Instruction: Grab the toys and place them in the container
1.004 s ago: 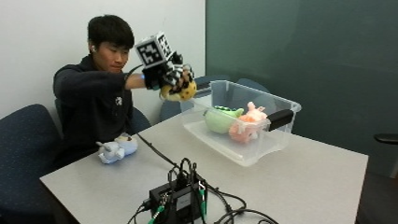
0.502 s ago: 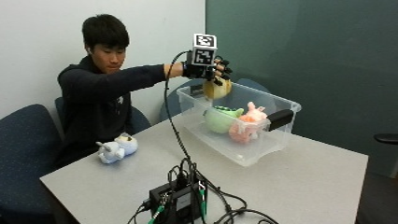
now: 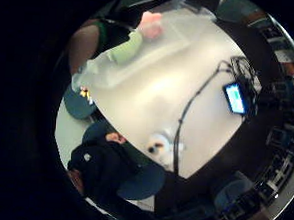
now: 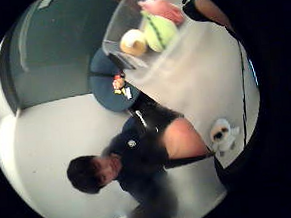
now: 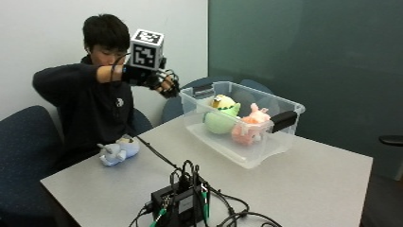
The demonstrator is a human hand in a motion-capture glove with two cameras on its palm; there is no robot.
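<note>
Right hand raised with fingers loosely curled, empty; only the thumb-side view shows the yellow toy fully inside the container.

Gloved right hand raised beside clear container on grey table

Held up near the container's rim at the person's end, fingers loosely curled, holding nothing. Inside the container: yellow toy resting atop green toy, pink toy just beside them. On the table near the person, well apart from the container: blue-and-white plush toy. At the near table edge: black device with tangled cables
</note>
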